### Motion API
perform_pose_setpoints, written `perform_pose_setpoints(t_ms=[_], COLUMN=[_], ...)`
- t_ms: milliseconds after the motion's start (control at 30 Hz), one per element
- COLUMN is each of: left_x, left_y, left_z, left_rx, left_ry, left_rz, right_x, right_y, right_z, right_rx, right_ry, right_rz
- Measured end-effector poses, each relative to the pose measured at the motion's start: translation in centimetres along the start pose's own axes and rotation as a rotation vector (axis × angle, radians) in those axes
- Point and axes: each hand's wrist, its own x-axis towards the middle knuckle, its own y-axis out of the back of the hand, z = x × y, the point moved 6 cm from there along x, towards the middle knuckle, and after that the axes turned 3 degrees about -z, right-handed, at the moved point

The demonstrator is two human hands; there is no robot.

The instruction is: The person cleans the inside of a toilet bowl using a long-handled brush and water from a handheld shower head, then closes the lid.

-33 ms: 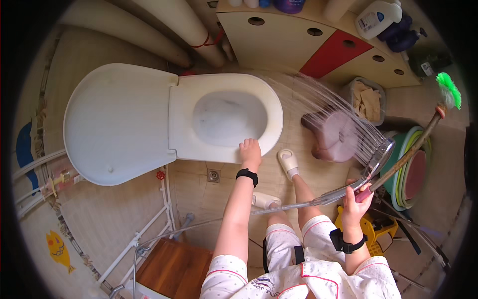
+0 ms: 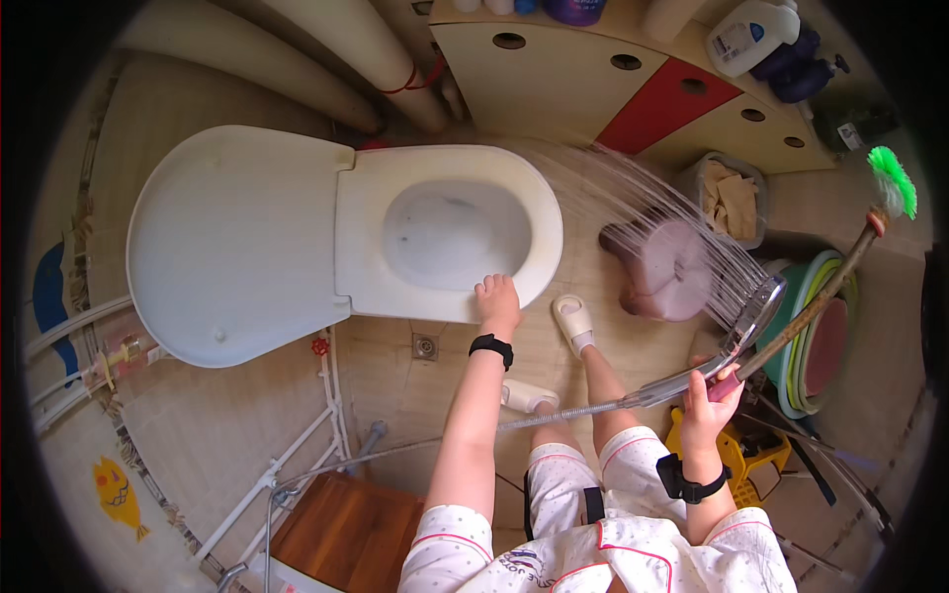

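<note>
My left hand [image 2: 497,302] is closed on the near rim of the white toilet seat [image 2: 547,232], fingers curled over its edge. The seat lies down on the bowl, with the toilet lid [image 2: 232,242] tipped open to the left. In my right hand [image 2: 704,410] are a chrome shower head [image 2: 756,311] and a long-handled brush [image 2: 811,306]. The brush's green bristles [image 2: 892,182] point up to the far right. Water [image 2: 682,227] sprays from the shower head up and left, past the front of the toilet. A metal hose [image 2: 534,419] runs left from the shower handle.
A mauve stool [image 2: 672,272] and a grey bin [image 2: 756,203] stand right of the toilet. Stacked basins [image 2: 791,385] lean at the right wall. A cabinet [image 2: 554,79] with bottles is at the back. A wooden board [image 2: 341,534], white pipes [image 2: 262,479] and a floor drain [image 2: 425,346] are lower left.
</note>
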Motion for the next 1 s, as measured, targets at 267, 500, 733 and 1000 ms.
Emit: perform_pose_setpoints(t_ms=[267, 500, 733, 1000], left_x=[-1.0, -9.4, -21.3, -27.2], left_y=[0.2, 12.4, 26.8, 30.7], left_z=[-2.2, -4.3, -18.3, -28.7], left_rx=[0.009, -0.302, -0.176, 0.146], left_ry=[0.1, -0.186, 0.04, 0.547], left_rz=[0.078, 0.178, 0.607, 0.925], right_x=[-1.0, -1.6, -3.3, -5.1], right_y=[0.4, 1.8, 0.6, -0.9], right_z=[0.7, 0.9, 2.7, 3.5], right_rx=[-0.013, 0.069, 0.05, 0.016], right_ry=[-0.015, -0.081, -0.089, -0.067], right_rz=[0.025, 0.124, 0.059, -0.014])
